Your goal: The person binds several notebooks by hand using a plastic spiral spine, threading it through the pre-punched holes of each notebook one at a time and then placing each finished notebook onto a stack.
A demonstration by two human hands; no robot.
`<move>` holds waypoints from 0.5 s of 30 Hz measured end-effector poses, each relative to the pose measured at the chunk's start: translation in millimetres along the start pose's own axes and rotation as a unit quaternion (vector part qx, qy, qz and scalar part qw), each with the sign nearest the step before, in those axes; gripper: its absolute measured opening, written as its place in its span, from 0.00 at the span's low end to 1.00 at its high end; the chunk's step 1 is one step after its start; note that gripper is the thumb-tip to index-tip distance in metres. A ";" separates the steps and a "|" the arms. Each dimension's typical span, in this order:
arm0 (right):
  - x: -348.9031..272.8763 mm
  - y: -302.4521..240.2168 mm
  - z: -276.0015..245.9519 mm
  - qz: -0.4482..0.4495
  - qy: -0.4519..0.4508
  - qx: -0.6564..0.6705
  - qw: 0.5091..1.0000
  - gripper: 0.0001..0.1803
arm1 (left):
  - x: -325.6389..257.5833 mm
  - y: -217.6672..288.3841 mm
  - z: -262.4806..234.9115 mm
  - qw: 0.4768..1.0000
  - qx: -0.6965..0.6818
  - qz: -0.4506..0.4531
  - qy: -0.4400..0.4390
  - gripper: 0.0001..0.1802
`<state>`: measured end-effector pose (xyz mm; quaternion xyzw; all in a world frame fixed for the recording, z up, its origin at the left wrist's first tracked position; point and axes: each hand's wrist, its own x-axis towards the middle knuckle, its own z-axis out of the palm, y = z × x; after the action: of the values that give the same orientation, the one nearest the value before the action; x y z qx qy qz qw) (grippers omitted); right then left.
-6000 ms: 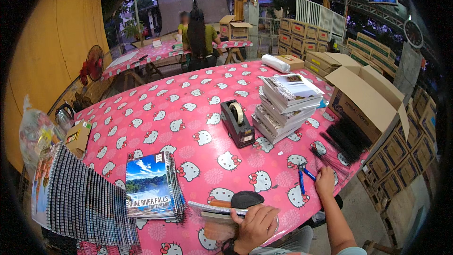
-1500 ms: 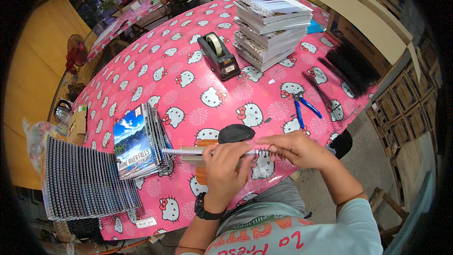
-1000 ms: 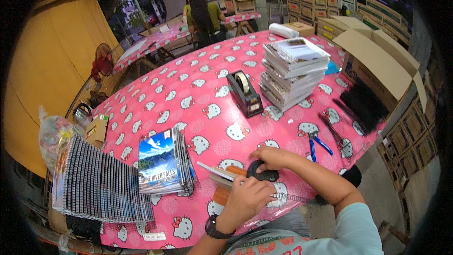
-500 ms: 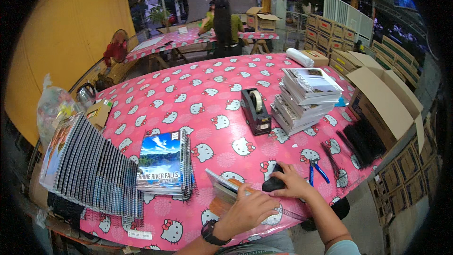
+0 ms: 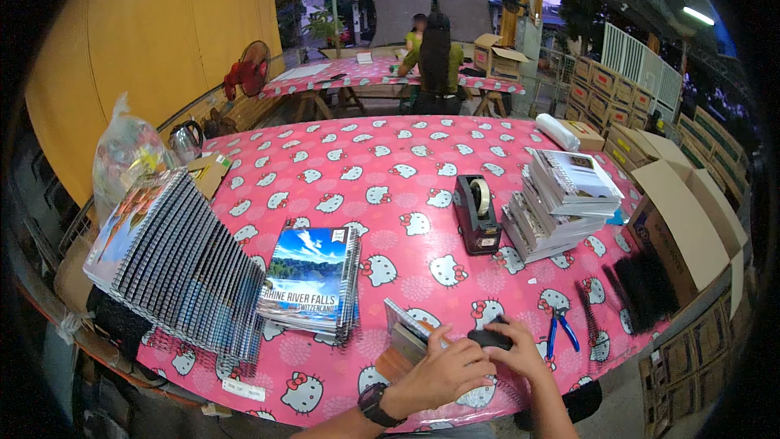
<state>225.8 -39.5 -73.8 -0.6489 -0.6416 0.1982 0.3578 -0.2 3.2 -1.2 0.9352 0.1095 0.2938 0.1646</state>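
At the table's [image 5: 406, 154] near edge, the left hand [image 5: 443, 370] presses flat on a small booklet [image 5: 404, 327], fingers spread. The right hand [image 5: 513, 351] closes over a black tool [image 5: 489, 336] beside it, with pliers [image 5: 556, 332] just right.

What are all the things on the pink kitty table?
Tablecloth: one, pink with white cats, over the table.
Spiral notebooks: one stack, blue landscape cover, near edge.
Fanned notebooks: one long row, grey, far left.
Tape dispenser: one, black, centre.
Booklet stacks: two piles, white-grey, right.
Pliers: one, blue handles, right of the hands.
Cardboard box: one, brown, open, right.
Black object: one, under the right hand.
Left hand; right hand: near edge.
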 end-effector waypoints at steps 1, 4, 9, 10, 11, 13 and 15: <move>-6.0 -7.7 -4.5 0.019 -0.027 0.218 0.975 0.32 | -2.9 -2.5 3.2 0.999 0.021 0.005 -0.030 0.19; -23.2 -15.0 -19.7 0.083 -0.023 0.484 0.871 0.33 | 4.0 1.3 -10.7 0.999 -0.036 -0.025 0.028 0.22; -25.5 -76.4 -50.7 -0.099 -0.144 0.273 0.946 0.36 | -6.7 -14.1 -16.6 0.996 -0.009 -0.063 0.065 0.29; -22.5 -72.5 -50.6 -0.052 -0.121 0.212 0.968 0.37 | -5.7 -14.6 -17.2 0.996 -0.011 -0.054 0.076 0.31; -18.8 -63.6 -49.4 -0.005 -0.097 0.150 0.984 0.37 | -5.2 -15.3 -14.1 0.995 -0.004 -0.058 0.081 0.32; -21.7 -69.1 -58.0 0.008 -0.085 0.196 0.977 0.34 | -8.8 -16.2 -11.8 0.994 -0.025 -0.068 0.081 0.33; -15.3 -84.0 -63.1 -0.051 -0.150 0.245 0.957 0.32 | -11.1 -15.6 -15.7 0.994 -0.021 -0.096 0.047 0.36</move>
<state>211.5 -74.3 25.5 -0.4705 -0.6521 0.4256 0.4150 -20.0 18.1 -0.6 0.9019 0.1999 0.3229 0.2059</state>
